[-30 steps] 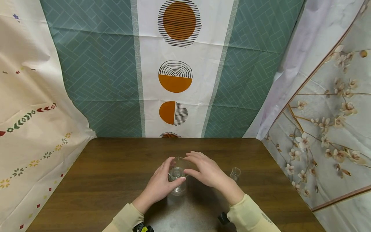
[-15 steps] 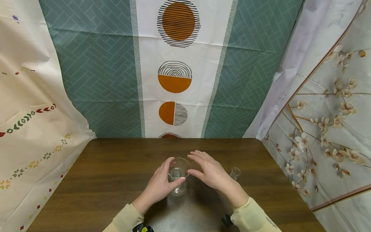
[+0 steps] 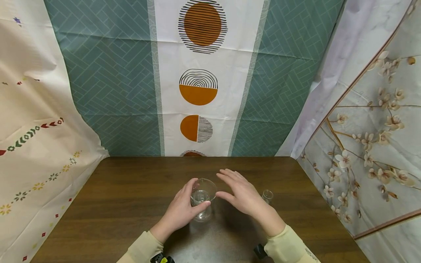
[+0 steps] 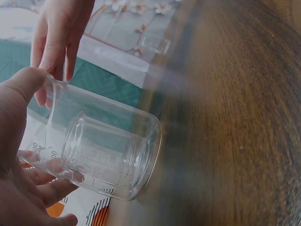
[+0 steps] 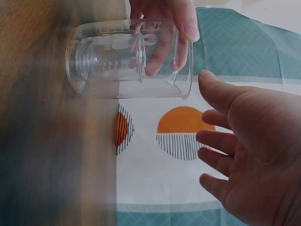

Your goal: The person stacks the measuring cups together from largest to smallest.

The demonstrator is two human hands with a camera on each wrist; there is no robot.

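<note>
A large clear glass beaker [image 4: 106,101] with printed markings stands upright on the table, and a smaller glass beaker [image 4: 101,146] is nested inside it. My left hand [image 3: 181,210] holds the large beaker from its left side, thumb near the rim, fingers round the far wall. To the right of the rim, my right hand [image 3: 241,195] is apart from the glass, its fingers loosely spread and nothing in them; the right wrist view shows a gap between the thumb and the rim.
Farther right on the brown wooden table [image 3: 138,190] stands a small clear glass vessel [image 3: 268,195], just beyond my right forearm. Patterned cloths hang behind the table and along both sides.
My right hand has moved away from the beaker's rim to the right, leaving a wider gap. My left hand and both beakers have stayed in place.
</note>
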